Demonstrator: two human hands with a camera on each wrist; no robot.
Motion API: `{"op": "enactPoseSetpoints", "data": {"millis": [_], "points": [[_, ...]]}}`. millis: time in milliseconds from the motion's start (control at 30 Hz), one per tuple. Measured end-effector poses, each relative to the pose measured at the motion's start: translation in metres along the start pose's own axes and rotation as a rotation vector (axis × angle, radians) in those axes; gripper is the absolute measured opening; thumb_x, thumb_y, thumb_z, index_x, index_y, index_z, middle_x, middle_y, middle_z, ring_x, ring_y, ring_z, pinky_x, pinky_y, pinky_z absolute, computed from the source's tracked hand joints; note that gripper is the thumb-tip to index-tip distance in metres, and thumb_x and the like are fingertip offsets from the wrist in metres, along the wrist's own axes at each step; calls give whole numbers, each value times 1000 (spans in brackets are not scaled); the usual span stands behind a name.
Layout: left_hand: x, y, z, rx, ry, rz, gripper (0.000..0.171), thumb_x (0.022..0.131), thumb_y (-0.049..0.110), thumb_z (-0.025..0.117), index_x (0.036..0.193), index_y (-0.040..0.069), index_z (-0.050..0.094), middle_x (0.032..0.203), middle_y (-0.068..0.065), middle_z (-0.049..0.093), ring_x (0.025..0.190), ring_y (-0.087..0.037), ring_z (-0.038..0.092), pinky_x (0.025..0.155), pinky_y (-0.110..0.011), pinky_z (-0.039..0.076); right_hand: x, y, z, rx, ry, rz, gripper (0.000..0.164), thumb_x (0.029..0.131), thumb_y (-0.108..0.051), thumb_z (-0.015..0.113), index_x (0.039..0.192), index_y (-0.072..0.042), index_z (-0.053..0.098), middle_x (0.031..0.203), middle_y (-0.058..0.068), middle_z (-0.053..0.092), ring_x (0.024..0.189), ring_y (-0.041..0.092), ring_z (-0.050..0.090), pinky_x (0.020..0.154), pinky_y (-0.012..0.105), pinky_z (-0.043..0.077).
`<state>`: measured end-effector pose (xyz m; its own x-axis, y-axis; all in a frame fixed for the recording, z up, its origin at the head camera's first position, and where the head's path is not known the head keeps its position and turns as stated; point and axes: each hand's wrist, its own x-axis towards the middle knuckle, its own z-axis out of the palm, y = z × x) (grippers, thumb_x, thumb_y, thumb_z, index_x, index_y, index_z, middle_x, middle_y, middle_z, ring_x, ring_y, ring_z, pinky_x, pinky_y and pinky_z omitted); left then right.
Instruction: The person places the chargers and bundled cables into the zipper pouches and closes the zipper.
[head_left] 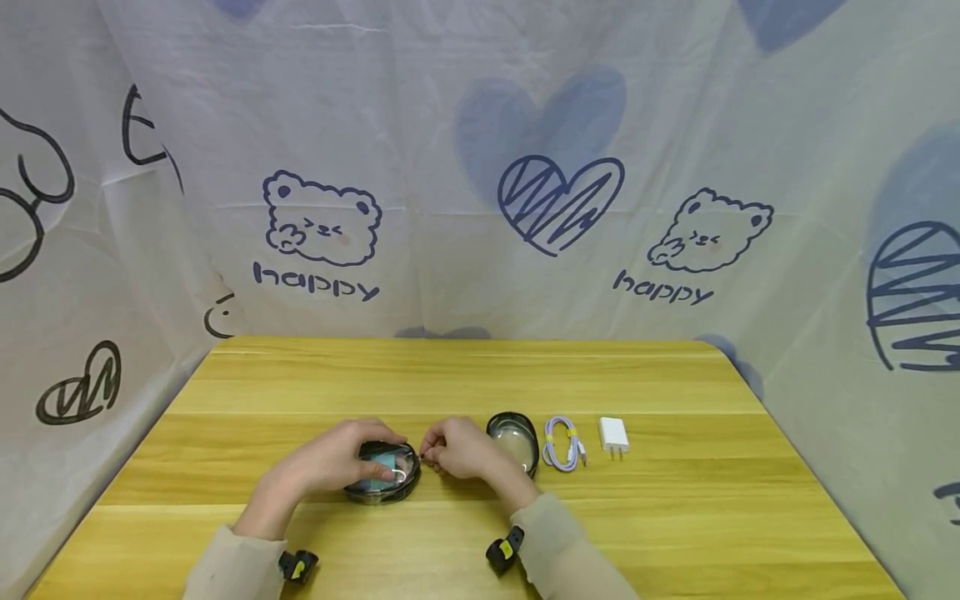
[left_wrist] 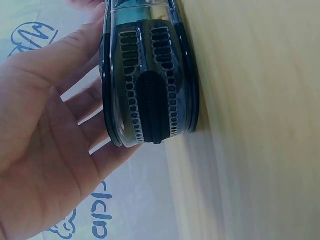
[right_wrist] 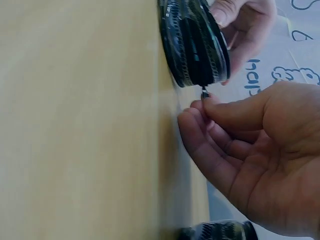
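Backdrop (head_left: 427, 267) with "happy" (head_left: 315, 282) twice, left grip (head_left: 341, 456) round clear case (left_wrist: 152, 82), right grip (head_left: 463, 450) tight on zipper pull (right_wrist: 204, 93)

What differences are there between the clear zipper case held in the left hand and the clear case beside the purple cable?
The left case is gripped by the left hand, while the right hand pinches its zipper pull; no hand holds the right case.
The left case shows a teal item inside; the right case shows no teal, only a pale beige tone.
Both are rounded, with black edges and clear tops.
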<state>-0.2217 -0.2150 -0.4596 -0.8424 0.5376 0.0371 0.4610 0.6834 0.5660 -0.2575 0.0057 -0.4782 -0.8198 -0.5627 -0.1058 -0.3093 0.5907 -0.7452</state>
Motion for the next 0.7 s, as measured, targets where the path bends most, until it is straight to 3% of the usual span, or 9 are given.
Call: {"op": "enactPoseSetpoints", "data": {"millis": [200,500,700], "points": [[0,1,-1,-10,-7,-8,41,82,32,73,120,20,65,113,7,62,100,-14,58,85,-38,51,-1,1,-3,20,-30,19,15,89,3,54,82,-3,66,71,8,65,60,15,60,49,21,46],[2,-1,0,-22,5,-72,49,78,39,76,121,19,64,112,4,62,97,-14,57,83,-38,50,0,-1,0,31,39,37,13,92,-5,57,85,-5,68,73,4,65,59,10,57,51,21,45],[1,0,-1,-4,-1,-23,58,75,40,78,126,16,62,120,1,60,105,-20,57,88,-42,49,0,-3,1,36,61,32,13,93,-5,56,88,-4,68,75,7,65,60,10,59,52,21,46]]}}
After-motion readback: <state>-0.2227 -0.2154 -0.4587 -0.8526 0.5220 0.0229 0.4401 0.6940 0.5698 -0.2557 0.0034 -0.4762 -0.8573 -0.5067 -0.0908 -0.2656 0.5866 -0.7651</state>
